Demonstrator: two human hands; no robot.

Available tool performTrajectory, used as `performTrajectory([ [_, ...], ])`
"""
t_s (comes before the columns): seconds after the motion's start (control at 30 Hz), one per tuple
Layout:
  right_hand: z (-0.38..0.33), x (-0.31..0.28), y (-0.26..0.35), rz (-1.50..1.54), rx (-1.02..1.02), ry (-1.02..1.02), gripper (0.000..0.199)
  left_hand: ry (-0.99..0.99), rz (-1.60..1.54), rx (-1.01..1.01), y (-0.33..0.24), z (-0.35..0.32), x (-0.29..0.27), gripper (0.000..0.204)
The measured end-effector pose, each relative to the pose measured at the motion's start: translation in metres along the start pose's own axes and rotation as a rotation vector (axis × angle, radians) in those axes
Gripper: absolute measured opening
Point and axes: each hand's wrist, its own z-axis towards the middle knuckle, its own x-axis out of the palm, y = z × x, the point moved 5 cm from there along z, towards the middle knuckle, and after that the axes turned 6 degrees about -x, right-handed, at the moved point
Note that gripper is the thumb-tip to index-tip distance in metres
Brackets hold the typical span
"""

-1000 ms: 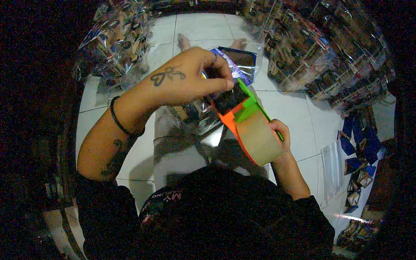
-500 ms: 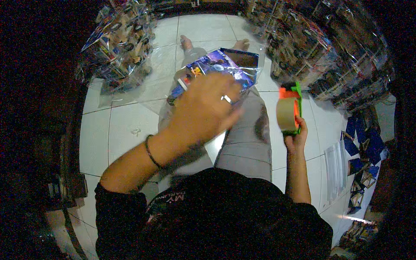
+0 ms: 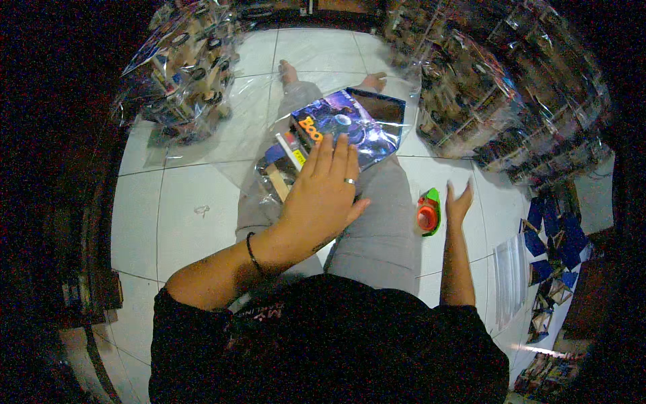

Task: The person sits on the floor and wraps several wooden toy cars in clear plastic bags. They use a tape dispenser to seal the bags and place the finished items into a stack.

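A flat blue and purple printed piece in clear plastic wrap point(image 3: 367, 138) lies across my thighs, with a dark panel at its far right and a wooden strip at its left. My left hand point(image 3: 321, 185) rests flat on the wrapped package, fingers stretched out. Over the floor tiles to the right, my right hand point(image 3: 459, 202) has its fingers apart and holds nothing. Beside it, on the floor by my right thigh, is a green and orange tape dispenser point(image 3: 428, 214) with a tape roll.
Stacks of plastic-wrapped goods stand at the far left point(image 3: 185, 81) and far right point(image 3: 464, 101). A pile of white sheets point(image 3: 509, 279) and scattered blue and wooden pieces point(image 3: 562, 232) lie at the right. A small clear scrap point(image 3: 201, 211) is on the tiles.
My right hand has let go of the tape dispenser, which now sits on the floor nearer my thigh. My left hand, blurred before, now lies flat and still on the package.
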Motion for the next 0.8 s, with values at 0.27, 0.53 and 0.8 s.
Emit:
performTrajectory([
  [0.27,0.045,-0.085,0.415,0.121,-1.490,-0.077,0.090,0.104,-0.001,0.027,-0.010,0.014,0.010,0.078],
  [0.53,0.039,-0.034,0.414,-0.269,-1.751,0.581,0.019,0.039,-0.060,-0.079,0.019,0.001,0.019,0.081],
  [0.8,-0.001,-0.051,0.349,-0.056,-1.861,0.447,0.036,-0.110,-0.017,-0.142,0.019,0.000,0.019,0.075],
])
